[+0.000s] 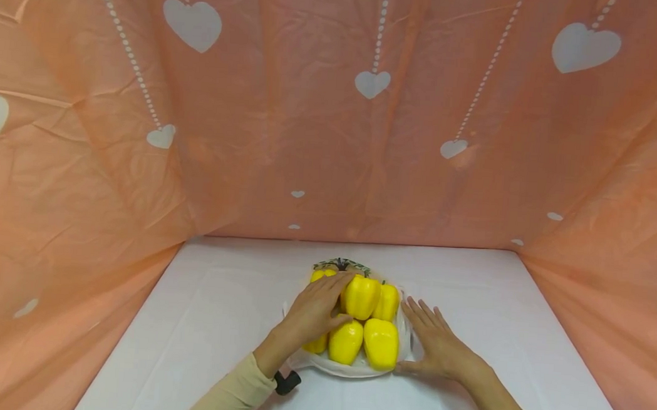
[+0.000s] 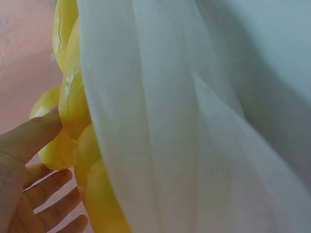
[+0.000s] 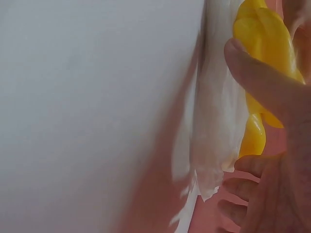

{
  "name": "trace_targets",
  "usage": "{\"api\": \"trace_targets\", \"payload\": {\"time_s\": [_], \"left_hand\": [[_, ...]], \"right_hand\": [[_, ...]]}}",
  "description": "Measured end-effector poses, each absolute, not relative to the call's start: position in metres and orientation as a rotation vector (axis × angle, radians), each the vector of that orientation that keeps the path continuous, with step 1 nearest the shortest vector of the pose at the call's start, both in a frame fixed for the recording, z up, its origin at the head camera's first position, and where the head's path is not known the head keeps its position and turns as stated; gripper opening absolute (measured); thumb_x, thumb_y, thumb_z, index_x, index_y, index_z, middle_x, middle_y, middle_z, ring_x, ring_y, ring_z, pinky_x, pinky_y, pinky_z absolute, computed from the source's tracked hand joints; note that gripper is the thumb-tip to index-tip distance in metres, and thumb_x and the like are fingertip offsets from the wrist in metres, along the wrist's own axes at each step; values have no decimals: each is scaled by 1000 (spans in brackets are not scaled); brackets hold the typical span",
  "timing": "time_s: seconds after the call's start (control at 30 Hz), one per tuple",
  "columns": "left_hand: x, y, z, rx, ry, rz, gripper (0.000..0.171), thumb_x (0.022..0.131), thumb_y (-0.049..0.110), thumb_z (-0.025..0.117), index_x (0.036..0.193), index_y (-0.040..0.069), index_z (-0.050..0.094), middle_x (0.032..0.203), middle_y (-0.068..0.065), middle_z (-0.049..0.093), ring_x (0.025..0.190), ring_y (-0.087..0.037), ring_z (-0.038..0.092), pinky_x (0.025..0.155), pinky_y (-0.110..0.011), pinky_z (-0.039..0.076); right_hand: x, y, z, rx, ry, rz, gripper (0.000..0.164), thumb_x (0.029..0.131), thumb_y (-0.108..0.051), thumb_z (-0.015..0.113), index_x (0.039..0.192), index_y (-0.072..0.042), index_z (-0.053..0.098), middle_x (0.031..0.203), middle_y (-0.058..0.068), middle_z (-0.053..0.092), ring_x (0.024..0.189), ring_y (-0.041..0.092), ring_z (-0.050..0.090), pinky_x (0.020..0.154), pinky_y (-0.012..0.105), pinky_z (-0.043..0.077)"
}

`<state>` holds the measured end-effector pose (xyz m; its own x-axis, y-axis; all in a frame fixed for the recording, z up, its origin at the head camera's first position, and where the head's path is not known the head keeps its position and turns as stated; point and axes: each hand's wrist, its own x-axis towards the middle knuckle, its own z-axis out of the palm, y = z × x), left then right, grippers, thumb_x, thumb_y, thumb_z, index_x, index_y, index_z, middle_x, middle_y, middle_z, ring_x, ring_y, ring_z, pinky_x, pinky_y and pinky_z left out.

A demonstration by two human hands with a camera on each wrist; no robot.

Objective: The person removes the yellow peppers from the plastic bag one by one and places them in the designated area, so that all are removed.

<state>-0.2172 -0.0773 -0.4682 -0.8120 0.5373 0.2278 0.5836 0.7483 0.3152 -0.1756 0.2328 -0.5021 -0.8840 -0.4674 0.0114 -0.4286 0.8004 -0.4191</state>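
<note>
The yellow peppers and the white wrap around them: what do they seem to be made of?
The yellow peppers look like smooth, glossy plastic, by their bright highlights and even color, though real ones remain possible. The white wrap seems thin, matte fabric, by its soft folds.

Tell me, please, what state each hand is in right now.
Left hand: open, against the yellow peppers.
Right hand: open, beside the peppers.

White, flat, straight-edged table (image 1: 470,283) | creased peach-orange curtain (image 1: 316,135) behind the table and along its left and right sides | white heart-shaped prints (image 1: 192,26) and white dotted-line prints (image 1: 380,29) on the curtain, beyond the table
</note>
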Motion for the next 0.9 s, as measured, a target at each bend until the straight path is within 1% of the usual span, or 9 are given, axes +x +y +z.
{"api": "trace_targets", "payload": {"time_s": [0.07, 0.2, 0.3, 0.6, 0.8, 0.9], "left_hand": [[-218, -77, -469, -895, -2822, -597, 88, 96, 40, 83, 166, 12, 39, 168, -7, 46, 153, -26, 45, 128, -49, 35], [-219, -77, -469, -864, -2833, -625, 86, 95, 43, 84, 164, 14, 42, 166, -3, 49, 151, -25, 48, 127, -47, 37], [-219, -77, -469, -861, -2829, -643, 86, 94, 43, 84, 163, 14, 43, 164, -3, 51, 148, -25, 51, 126, -47, 40], [-224, -74, -472, -905, -2774, -672, 91, 90, 38, 89, 164, 13, 41, 161, -3, 54, 145, -22, 54, 125, -45, 41], [-223, -74, -471, -880, -2771, -700, 92, 90, 40, 90, 163, 14, 42, 160, -4, 55, 142, -25, 56, 122, -46, 45], [-221, -75, -468, -847, -2777, -735, 91, 89, 40, 90, 163, 16, 42, 158, -2, 55, 139, -25, 58, 120, -48, 47]], "right_hand": [[-176, 232, -502, -720, 2889, -642, 131, 76, -68, 87, 168, 3, 25, 175, 25, 22, 160, 52, 20, 128, 71, 11], [-176, 232, -503, -714, 2884, -640, 132, 77, -69, 87, 168, 2, 24, 175, 25, 22, 160, 52, 20, 129, 70, 12], [-177, 232, -503, -710, 2880, -641, 132, 77, -69, 87, 168, 2, 24, 175, 25, 22, 160, 52, 20, 129, 69, 12], [-177, 233, -503, -717, 2871, -655, 132, 77, -67, 88, 168, 2, 23, 175, 25, 21, 160, 52, 19, 129, 69, 13], [-177, 233, -502, -707, 2869, -654, 131, 77, -66, 88, 168, 2, 23, 175, 25, 21, 160, 51, 20, 129, 68, 13], [-177, 233, -501, -707, 2869, -650, 131, 77, -65, 88, 168, 2, 23, 175, 25, 21, 160, 51, 20, 129, 68, 13]]}}
